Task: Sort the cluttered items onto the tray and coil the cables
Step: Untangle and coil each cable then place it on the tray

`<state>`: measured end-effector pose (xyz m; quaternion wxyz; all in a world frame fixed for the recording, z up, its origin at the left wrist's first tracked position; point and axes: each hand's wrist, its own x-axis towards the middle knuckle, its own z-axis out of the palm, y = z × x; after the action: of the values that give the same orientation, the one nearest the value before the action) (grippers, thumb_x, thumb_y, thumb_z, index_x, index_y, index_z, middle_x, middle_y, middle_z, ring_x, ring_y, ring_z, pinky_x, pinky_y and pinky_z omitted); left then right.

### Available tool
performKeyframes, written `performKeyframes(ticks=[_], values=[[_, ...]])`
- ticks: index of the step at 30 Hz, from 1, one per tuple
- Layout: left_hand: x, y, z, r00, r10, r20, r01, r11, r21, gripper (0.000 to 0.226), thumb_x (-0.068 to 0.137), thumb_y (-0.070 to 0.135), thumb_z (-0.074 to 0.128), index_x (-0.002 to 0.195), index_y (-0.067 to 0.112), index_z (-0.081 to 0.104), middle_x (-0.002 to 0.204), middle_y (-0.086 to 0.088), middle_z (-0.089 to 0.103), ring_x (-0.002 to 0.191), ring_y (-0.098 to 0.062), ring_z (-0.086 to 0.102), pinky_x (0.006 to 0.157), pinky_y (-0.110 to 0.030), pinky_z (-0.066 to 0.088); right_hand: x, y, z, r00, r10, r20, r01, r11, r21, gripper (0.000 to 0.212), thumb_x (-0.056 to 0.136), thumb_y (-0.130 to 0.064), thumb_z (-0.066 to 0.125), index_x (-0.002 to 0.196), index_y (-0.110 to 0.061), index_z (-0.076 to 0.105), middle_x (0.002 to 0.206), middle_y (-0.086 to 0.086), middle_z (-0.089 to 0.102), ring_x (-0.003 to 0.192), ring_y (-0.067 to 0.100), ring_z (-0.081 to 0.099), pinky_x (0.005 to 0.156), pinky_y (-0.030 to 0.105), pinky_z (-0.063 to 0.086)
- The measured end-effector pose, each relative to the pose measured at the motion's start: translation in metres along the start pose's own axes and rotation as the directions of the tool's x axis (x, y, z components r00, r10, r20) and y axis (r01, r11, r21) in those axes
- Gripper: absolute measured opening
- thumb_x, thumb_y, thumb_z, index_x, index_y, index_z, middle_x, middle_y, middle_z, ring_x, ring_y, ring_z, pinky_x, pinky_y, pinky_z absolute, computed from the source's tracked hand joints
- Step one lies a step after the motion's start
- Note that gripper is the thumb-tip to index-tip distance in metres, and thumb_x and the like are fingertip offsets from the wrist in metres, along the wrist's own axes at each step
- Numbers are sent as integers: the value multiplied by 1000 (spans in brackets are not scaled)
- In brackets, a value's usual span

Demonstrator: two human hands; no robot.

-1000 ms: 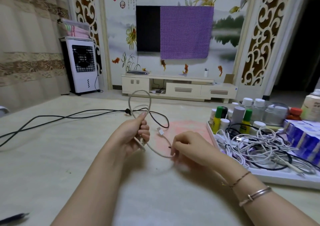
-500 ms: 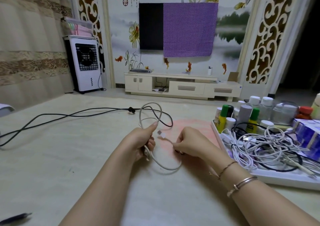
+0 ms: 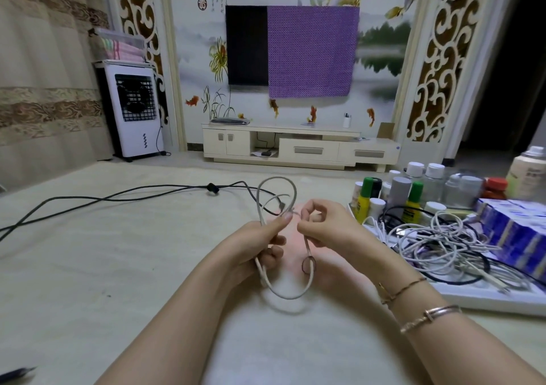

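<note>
Head view: a short grey cable [image 3: 291,294] is held above the pale table [image 3: 118,266], between two hands. One loop stands upright over the left hand [image 3: 257,247], whose thumb and fingers are pinched around the gathered strands; a slack bend hangs below both hands. The right hand [image 3: 320,228] is just beside it, fingertips closed on the cable's free end near the loop's top — so the next wrap likely runs leftward, over the left hand. To the right sits a white tray [image 3: 487,299] holding a tangle of white and black cables [image 3: 443,243], with small bottles [image 3: 399,195] and blue boxes [image 3: 520,231] behind — a long black cord [image 3: 118,197] lies loose at left.
</note>
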<state>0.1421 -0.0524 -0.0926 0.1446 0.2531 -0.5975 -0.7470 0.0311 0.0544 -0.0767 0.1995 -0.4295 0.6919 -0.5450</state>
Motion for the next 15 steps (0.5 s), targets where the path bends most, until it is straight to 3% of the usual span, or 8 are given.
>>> performKeyframes(ticks=[2, 4, 7, 11, 15], values=[[-1, -1, 3, 1000, 5, 1, -5, 999, -54, 28, 89, 34, 63, 92, 8, 55, 85, -7, 47, 46, -9, 55, 37, -17, 42, 1, 1, -2, 996, -75, -38, 78, 995, 66, 16, 85, 3, 54, 80, -12, 48, 49, -3, 42, 51, 15, 39, 53, 21, 34], [-3, -1, 5, 998, -16, 67, 26, 988, -151, 29, 86, 31, 67, 96, 5, 59, 95, -13, 50, 69, -22, 71, 55, -28, 58, 1, 2, -3, 991, -134, -23, 136, 980, 148, 15, 92, -1, 52, 89, -14, 44, 52, -5, 44, 54, 12, 41, 58, 21, 35], [-12, 2, 9, 962, -34, 271, 93, 973, -210, 20, 80, 28, 70, 90, 11, 71, 99, -17, 62, 97, -36, 68, 72, -43, 60, 0, 4, -3, 981, -191, 22, 182, 959, 218, 14, 97, -6, 49, 98, -14, 38, 56, -8, 48, 58, 10, 42, 60, 17, 37], [-15, 2, 10, 943, 31, 332, 54, 968, -243, 9, 79, 8, 66, 86, 3, 70, 83, -15, 68, 89, -29, 71, 73, -34, 60, -2, 5, -3, 979, -185, 84, 161, 959, 235, 13, 97, -7, 49, 100, -11, 37, 58, -9, 57, 58, 9, 50, 57, 14, 42], [-9, 0, 6, 961, 81, 266, -18, 973, -231, 21, 82, -4, 61, 101, 1, 54, 79, -16, 63, 76, -27, 72, 63, -29, 59, 1, 6, -5, 989, -139, 54, 126, 972, 199, 10, 95, -4, 50, 95, -10, 43, 63, 0, 55, 59, 8, 49, 57, 14, 39]])
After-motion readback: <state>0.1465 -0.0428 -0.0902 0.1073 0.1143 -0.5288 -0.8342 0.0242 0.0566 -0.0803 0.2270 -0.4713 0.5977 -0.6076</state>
